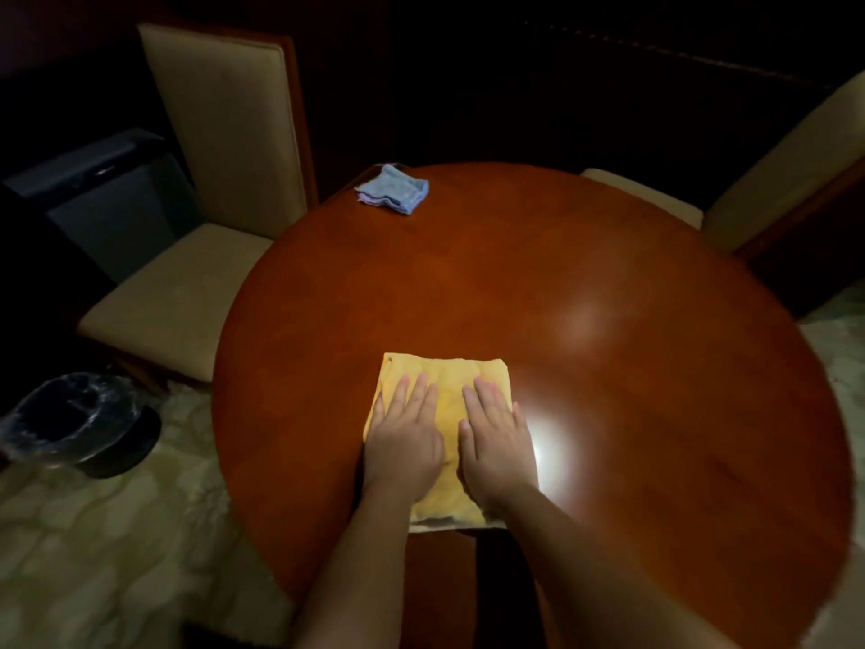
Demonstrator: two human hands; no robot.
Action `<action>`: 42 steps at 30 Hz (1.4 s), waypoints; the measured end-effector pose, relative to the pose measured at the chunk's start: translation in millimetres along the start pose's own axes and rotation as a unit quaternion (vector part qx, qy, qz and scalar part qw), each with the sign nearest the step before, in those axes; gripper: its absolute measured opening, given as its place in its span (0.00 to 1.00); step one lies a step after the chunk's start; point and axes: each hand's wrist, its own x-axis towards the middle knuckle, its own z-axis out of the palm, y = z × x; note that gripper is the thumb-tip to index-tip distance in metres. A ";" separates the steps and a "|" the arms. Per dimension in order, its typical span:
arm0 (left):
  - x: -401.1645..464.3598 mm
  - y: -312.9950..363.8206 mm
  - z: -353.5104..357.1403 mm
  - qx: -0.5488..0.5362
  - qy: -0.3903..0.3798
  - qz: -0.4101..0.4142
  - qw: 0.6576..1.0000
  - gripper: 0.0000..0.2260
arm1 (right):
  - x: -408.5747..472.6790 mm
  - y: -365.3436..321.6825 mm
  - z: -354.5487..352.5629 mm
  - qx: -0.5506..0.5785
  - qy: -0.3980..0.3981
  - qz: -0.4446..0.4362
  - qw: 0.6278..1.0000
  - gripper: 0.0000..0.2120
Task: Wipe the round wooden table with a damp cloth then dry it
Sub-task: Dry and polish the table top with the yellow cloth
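**Both palms flat on yellow cloth, near edge of round tabletop**

Tabletop [538, 283]: round, reddish-brown wood, smooth and glossy; a bright glare patch sits just right of the hands and a fainter one farther toward the centre.

Yellow cloth [444, 367]: soft, towel-like weave, folded to a rough rectangle, lying flat at the near edge of the tabletop. Its near hem appears to reach the rim; a paler layer shows along that hem.

Left hand [405, 435]: palm down on the left half of the yellow cloth, fingers straight and slightly spread, pressing flat, nothing gripped.

Right hand [496, 435]: palm down on the right half, fingers straight, likewise pressing flat without gripping. The two hands lie side by side, just apart.

Blue cloth [393, 194]: small, crumpled and loosely folded, soft fabric, resting at the far-left edge of the tabletop, well apart from the hands.

Surroundings: beige padded chair [224, 133] with wood trim beyond the far-left edge; a round bin [75, 423] with a crinkled clear liner on pale patterned carpet to the left.
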 end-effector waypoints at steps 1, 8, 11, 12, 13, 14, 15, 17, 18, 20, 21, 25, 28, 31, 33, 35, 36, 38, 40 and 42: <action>1.5 3.0 0.7 0.008 -0.002 -0.001 1.000 0.25 | 0.5 2.9 0.4 0.009 0.006 0.001 1.000 0.36; 42.9 1.2 0.5 -0.005 -0.005 -0.003 1.000 0.25 | 43.7 15.9 3.0 0.045 0.021 -0.016 0.999 0.35; 79.1 0.9 -3.4 -0.003 0.003 0.005 1.000 0.24 | 77.2 23.7 -0.7 0.043 0.021 -0.008 0.999 0.35; 94.2 -0.3 -4.4 -0.001 0.003 0.013 1.000 0.25 | 90.5 25.7 -1.9 0.043 0.023 0.001 0.999 0.36; 110.6 -1.6 -5.5 0.001 -0.001 0.025 1.000 0.25 | 103.9 27.0 -3.5 0.043 0.027 0.011 0.999 0.36; 128.0 -3.3 -7.1 0.002 -0.003 0.037 0.999 0.25 | 117.6 28.1 -5.2 0.043 0.033 0.023 0.998 0.36; 145.0 -5.5 -7.9 0.002 -0.005 0.048 0.999 0.25 | 131.3 28.8 -7.1 0.042 0.037 0.035 0.998 0.37; 184.3 -8.8 -8.8 0.002 -0.004 0.075 0.997 0.25 | 162.2 33.2 -10.8 0.036 0.043 0.061 0.997 0.38; 198.9 -10.0 -11.4 0.006 -0.003 0.088 0.996 0.25 | 173.0 34.5 -13.8 0.029 0.048 0.066 0.996 0.38; 232.0 -12.1 -13.0 0.010 -0.006 0.110 0.994 0.25 | 199.2 38.9 -15.7 0.026 0.055 0.087 0.994 0.36; 247.4 -12.7 -13.6 0.011 -0.008 0.120 0.993 0.25 | 211.4 41.1 -16.1 0.025 0.057 0.097 0.993 0.34; 299.9 -11.4 -18.1 0.023 -0.008 0.153 0.988 0.25 | 254.2 51.1 -22.6 0.023 0.077 0.126 0.989 0.30; 322.4 -7.9 -18.4 0.028 -0.011 0.167 0.985 0.25 | 272.5 59.0 -28.4 0.022 0.074 0.138 0.987 0.27; 326.4 -2.9 -18.5 0.024 -0.002 0.159 0.987 0.25 | 276.4 61.3 -34.1 0.020 0.062 0.129 0.989 0.26; 318.2 3.4 -18.7 0.019 -0.001 0.134 0.991 0.25 | 270.9 62.5 -38.7 0.024 0.049 0.116 0.992 0.25; 306.8 13.1 -18.1 0.014 0.000 0.124 0.992 0.25 | 259.3 68.6 -43.5 0.023 0.040 0.110 0.993 0.25; 300.6 19.9 -17.1 0.012 -0.002 0.129 0.992 0.25 | 250.5 74.2 -46.2 0.018 0.038 0.112 0.993 0.25; 287.8 37.3 -13.4 0.009 -0.008 0.147 0.989 0.25 | 229.6 88.5 -51.3 0.003 0.033 0.123 0.992 0.25; 272.0 57.6 -9.1 0.008 -0.014 0.164 0.986 0.25 | 206.6 103.5 -57.1 -0.006 0.026 0.138 0.990 0.25; 255.2 77.0 -4.7 0.009 -0.018 0.180 0.983 0.25 | 183.2 116.2 -61.9 -0.005 0.031 0.154 0.988 0.25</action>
